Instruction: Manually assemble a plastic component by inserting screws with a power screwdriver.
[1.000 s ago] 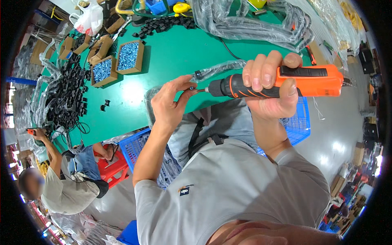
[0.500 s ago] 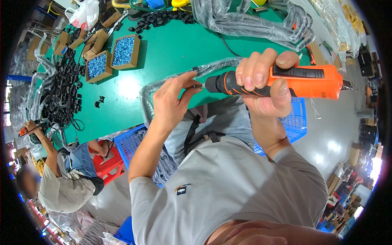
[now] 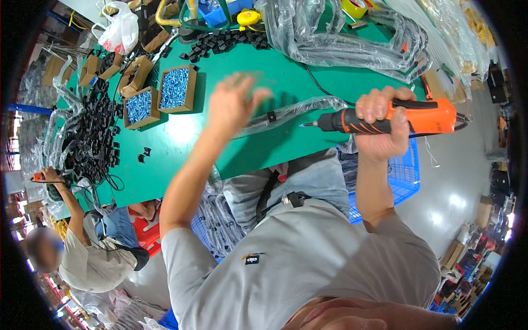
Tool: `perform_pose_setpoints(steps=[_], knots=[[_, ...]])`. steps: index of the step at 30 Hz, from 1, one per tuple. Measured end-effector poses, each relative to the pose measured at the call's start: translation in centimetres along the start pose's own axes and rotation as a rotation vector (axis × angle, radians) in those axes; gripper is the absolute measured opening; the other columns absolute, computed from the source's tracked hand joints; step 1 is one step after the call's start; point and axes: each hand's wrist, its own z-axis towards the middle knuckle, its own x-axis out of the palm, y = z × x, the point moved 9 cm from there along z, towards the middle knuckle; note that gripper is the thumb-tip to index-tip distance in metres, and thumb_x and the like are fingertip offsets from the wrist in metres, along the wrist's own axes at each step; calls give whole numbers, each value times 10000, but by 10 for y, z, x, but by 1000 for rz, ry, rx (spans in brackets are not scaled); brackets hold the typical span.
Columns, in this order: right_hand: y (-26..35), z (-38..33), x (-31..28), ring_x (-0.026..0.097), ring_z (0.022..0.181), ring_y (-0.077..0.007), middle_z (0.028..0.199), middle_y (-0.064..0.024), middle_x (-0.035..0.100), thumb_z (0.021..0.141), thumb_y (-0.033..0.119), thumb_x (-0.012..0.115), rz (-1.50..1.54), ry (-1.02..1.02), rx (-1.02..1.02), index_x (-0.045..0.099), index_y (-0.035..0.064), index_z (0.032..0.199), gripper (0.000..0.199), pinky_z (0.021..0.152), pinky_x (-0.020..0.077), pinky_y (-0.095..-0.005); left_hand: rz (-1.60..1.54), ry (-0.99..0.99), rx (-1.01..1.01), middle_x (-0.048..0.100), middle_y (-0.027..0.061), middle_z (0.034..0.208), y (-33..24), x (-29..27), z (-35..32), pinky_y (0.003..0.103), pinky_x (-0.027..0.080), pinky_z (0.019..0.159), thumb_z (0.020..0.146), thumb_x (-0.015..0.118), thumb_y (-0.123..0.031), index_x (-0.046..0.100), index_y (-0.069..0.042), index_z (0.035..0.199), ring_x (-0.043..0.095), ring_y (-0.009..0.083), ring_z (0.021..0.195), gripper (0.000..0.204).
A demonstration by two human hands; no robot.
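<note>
I see the right hand wrapped around an orange screwdriver by the bench's near edge; left hand spread, contents too blurred to tell.

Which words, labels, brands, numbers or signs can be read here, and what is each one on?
Grey shirt: pale lettering on a dark chest patch, upside down in the view; wording not copied.
White bag: red print, too small to read.
Orange-and-black power screwdriver in the right hand: any marking is too small to read.
I can make out no other text.
</note>
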Motion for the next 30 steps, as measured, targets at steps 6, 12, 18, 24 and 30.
perform_pose_setpoints(steps=[6, 12, 18, 24, 30], knots=[[20, 1, -18, 514, 692, -172, 827, -65, 545, 960, 223, 640, -41, -40, -23, 532, 102, 1227, 312, 665, 453, -353, 292, 17, -346, 648, 175, 1139, 164, 30, 40, 476, 527, 854, 878, 742, -271, 671, -152, 1186, 625, 368, 1064, 338], [26, 3, -31, 515, 687, -162, 819, -55, 541, 963, 234, 640, -98, -74, -29, 528, 105, 1227, 315, 660, 445, -347, 271, 44, -403, 716, 145, 912, 187, 46, 50, 469, 543, 764, 852, 758, -248, 694, -111, 1026, 684, 364, 860, 231], [24, 2, -37, 519, 684, -161, 820, -54, 548, 966, 233, 640, -92, -92, -19, 529, 98, 1229, 315, 652, 447, -348, 40, 51, -466, 729, 152, 947, 165, 49, 25, 412, 545, 744, 815, 783, -170, 710, -41, 963, 711, 320, 824, 209], [30, -7, -29, 541, 696, -173, 821, -59, 554, 972, 230, 634, -65, -40, -16, 530, 102, 1230, 306, 654, 462, -352, -259, 18, -539, 750, 126, 987, 128, 35, -5, 313, 546, 780, 870, 769, -113, 707, -24, 1073, 714, 182, 852, 231], [58, -17, -39, 544, 699, -179, 829, -61, 557, 976, 231, 634, -103, -43, -37, 530, 110, 1238, 307, 665, 466, -355, -719, -98, -439, 727, 74, 950, 43, 28, -11, 222, 514, 749, 890, 761, -28, 653, 9, 1140, 644, 85, 846, 275]])
